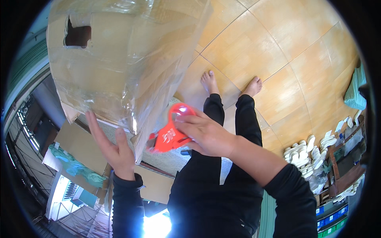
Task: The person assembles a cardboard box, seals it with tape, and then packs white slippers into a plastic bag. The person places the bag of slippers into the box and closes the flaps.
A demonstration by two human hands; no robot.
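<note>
A large cardboard box (107,75) wrapped in clear plastic film fills the upper left, with a jagged hole cut in its face. My right hand (208,135) grips a red-orange tape dispenser (168,137), its cutter end pointing left toward the box's near edge. Part of the dispenser is covered by my fingers. My left hand (115,146) is raised at the box's lower edge, fingers stretched out and holding nothing. Its fingertips are at the carton's edge; whether they press on it I cannot tell. Loose clear film (158,87) hangs along the box's right side.
My bare feet (210,81) stand on the tan tiled floor (274,43). White shoe soles (305,154) are heaped at the right, near a teal bag (356,89). Flat cardboard (81,146) and green plastic wrapping (77,168) lie at the lower left.
</note>
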